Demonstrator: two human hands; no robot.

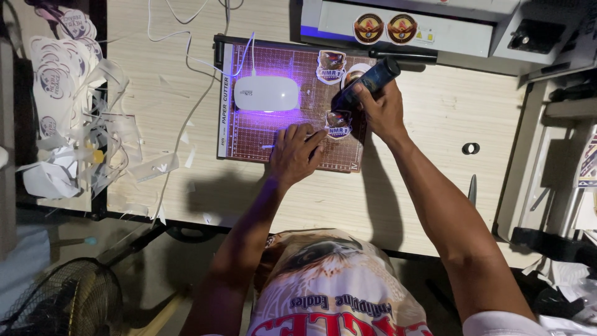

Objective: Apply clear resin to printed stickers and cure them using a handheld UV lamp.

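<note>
I see the left hand [297, 151] pressed flat beside the shield sticker [339, 124] on the cutting mat [249, 134]; the right hand [380, 112], wrist bent, grips a dark bottle [367, 83] tipped over that sticker.

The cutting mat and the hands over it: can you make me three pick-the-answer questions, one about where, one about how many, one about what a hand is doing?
1. Where does the white lamp sit?
A. on the cutting mat
B. on the floor
C. on the fan

2. How many round stickers are on the grey machine?
A. none
B. two
C. five

3. What is the right hand doing?
A. resting flat and empty
B. gripping a dark bottle
C. holding scissors

Answers:
1 A, it lies on the mat's grid.
2 B, a pair sits side by side.
3 B, its fingers wrap the bottle, tilted down at a shield sticker beside the left hand.
</note>
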